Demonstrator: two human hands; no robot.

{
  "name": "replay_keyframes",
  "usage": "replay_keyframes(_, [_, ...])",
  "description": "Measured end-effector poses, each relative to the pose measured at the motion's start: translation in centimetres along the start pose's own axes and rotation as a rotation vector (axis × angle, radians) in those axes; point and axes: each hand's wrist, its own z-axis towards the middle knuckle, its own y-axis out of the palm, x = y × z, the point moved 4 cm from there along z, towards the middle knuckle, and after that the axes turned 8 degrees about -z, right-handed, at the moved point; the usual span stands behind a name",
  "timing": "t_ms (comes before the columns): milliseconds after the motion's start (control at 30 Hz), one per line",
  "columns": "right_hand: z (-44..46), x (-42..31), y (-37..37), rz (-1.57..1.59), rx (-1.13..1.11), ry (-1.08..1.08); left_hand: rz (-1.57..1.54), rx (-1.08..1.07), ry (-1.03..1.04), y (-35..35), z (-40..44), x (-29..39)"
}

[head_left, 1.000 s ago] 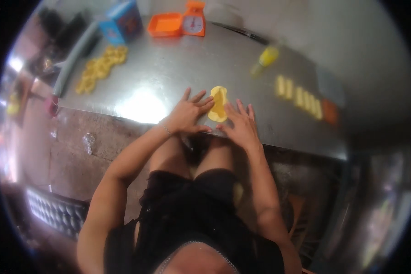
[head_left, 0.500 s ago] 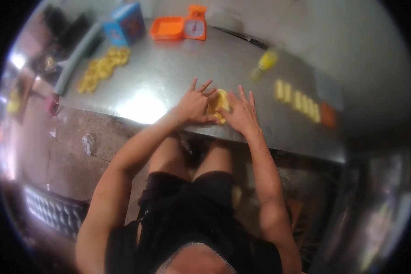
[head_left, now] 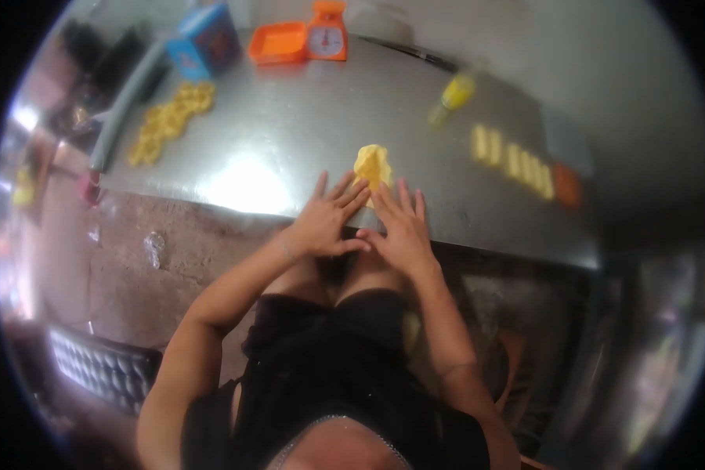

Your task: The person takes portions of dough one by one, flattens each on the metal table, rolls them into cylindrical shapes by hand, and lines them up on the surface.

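Observation:
A flattened piece of yellow dough lies on the metal table near its front edge, with a darker yellow strip down its middle. My left hand is spread, its fingertips at the dough's near left side. Beside it, my right hand has its fingers stretched out, their tips at the near right end of the dough. The two thumbs come close together just off the table's edge. The fingers partly hide the dough's near end.
Several yellow dough rings sit at the left, near a blue box. An orange kitchen scale and orange tray stand at the back. On the right are a yellow bottle, dough sticks and an orange-brown block.
Both hands have drawn back toward my body, from the dough's sides to its near end. More of the dough now shows.

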Motion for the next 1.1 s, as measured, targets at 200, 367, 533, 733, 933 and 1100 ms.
replay_keyframes(200, [-0.9,0.0,-0.1,-0.004,-0.008,-0.016,-0.006,-0.039,0.044,0.0,-0.2,0.4])
replay_keyframes(367, [-1.4,-0.3,0.8,-0.008,0.016,-0.049,-0.026,0.001,0.075,1.3,-1.0,1.0])
replay_keyframes(533, [-1.6,-0.9,-0.3,-0.049,-0.054,-0.071,-0.015,-0.06,0.068,0.6,-1.3,2.1])
replay_keyframes(733, [-2.2,-2.2,-1.4,0.021,-0.004,-0.052,-0.089,-0.006,0.074,0.5,-1.6,3.1])
replay_keyframes(933, [-3.0,-3.0,-0.7,0.036,0.027,-0.016,-0.024,-0.026,0.029,0.0,-1.8,4.5])
replay_keyframes(1100, [-3.6,-3.2,-0.3,-0.01,0.075,-0.048,-0.034,-0.014,0.025,1.3,-2.7,4.2])
